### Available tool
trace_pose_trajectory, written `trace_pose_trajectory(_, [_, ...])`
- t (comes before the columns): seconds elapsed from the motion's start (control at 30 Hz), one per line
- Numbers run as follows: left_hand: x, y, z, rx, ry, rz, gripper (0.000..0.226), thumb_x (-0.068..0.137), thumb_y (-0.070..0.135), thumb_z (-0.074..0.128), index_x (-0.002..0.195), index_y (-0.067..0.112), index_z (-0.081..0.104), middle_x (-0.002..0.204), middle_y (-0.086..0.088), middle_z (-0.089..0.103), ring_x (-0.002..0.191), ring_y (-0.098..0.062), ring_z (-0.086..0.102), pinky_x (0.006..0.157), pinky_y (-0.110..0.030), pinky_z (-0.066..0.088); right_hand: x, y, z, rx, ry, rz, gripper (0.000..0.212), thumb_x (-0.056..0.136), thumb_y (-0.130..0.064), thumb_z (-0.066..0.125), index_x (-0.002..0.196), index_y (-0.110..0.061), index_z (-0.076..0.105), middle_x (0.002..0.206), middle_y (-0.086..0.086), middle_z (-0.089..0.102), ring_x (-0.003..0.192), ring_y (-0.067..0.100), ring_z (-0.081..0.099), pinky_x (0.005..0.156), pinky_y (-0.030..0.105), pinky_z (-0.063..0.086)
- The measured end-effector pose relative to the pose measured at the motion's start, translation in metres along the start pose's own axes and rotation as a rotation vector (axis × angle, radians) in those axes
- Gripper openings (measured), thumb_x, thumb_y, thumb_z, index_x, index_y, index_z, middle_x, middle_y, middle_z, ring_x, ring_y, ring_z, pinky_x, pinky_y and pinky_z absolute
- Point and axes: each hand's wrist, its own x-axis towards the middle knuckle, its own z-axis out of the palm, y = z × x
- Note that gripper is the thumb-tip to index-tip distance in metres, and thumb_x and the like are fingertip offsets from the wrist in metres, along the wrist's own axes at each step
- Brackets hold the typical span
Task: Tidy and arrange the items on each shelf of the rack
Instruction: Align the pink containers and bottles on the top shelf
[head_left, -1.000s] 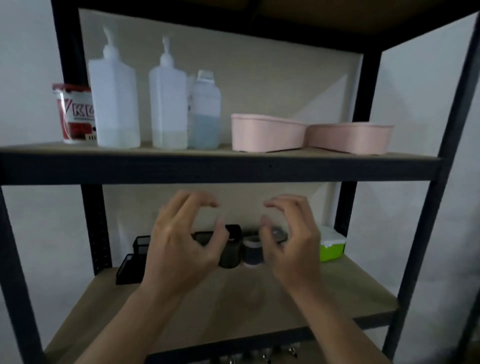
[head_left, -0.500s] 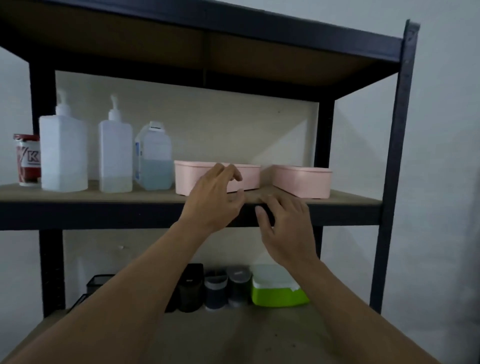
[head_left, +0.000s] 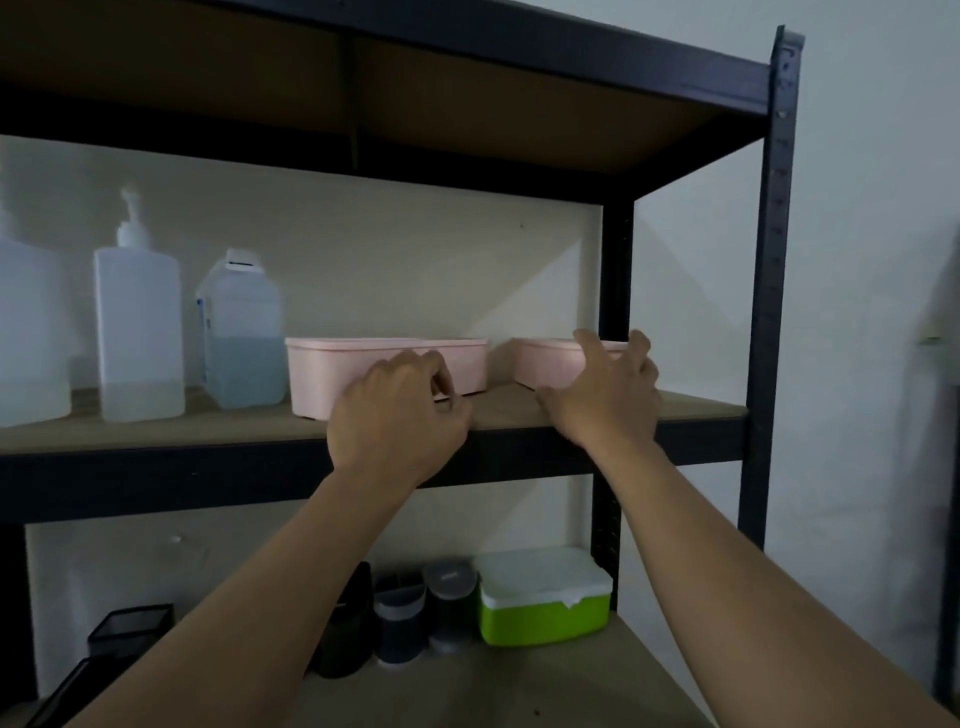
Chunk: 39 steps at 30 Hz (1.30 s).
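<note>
On the middle shelf of the dark metal rack, seen from the head camera, two pink tubs sit side by side with a gap between them. The left pink tub stands nearer the front edge; the right pink tub sits further back, close to the rear right post. The left hand is at the front right corner of the left tub, fingers curled in toward the tub's lower edge — whether they actually clasp it cannot be told. The right hand is spread, fingers apart and relaxed, reaching over the near end of the right tub; the thumb points left along the shelf board, and contact with the tub is unclear.

Left of the tubs stand a squat bottle half full of bluish liquid and a tall pump bottle, with another pale container cut off at the frame's left edge.

On the lower shelf, at the back, sit a green box with a white lid, two dark round holders and a black mesh tray — all partly hidden by the forearms.
</note>
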Motion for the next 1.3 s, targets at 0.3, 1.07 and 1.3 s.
trace_pose_trajectory(0.3, [0.052,0.032,0.031,0.294,-0.158,-0.010,0.067,0.081,0.054,0.056,0.140,0.024,0.045,0.146,-0.010,0.037,0.140,-0.034,0.026,0.113,-0.049,0.026,0.048,0.030,-0.002,0.062,0.066,0.041,0.067,0.076,-0.028,0.087,0.124,-0.022,0.040,0.131,0.011,0.035,0.113,0.036,0.047,0.092,0.049,0.052])
trace_pose_trajectory(1.07, [0.075,0.015,0.040,0.524,-0.231,-0.223,0.062,0.091,0.063,0.046,0.136,0.021,0.044,0.136,-0.009,0.045,0.128,-0.032,0.042,0.108,-0.056,0.026,0.116,0.081,0.001,0.008,-0.273,-0.195,0.037,0.091,0.006,0.052,0.108,-0.024,0.040,0.128,0.008,0.031,0.112,0.036,0.051,0.084,0.037,0.047])
trace_pose_trajectory(1.3, [0.082,0.054,0.060,0.673,-0.324,-0.305,0.077,0.085,0.066,0.043,0.147,0.021,0.030,0.139,-0.016,0.042,0.128,-0.040,0.045,0.114,-0.063,0.016,0.131,0.077,0.010,-0.356,-0.308,-0.181,0.072,0.083,0.009,0.056,0.139,-0.030,0.037,0.151,0.008,0.036,0.148,0.035,0.020,0.118,0.057,0.018])
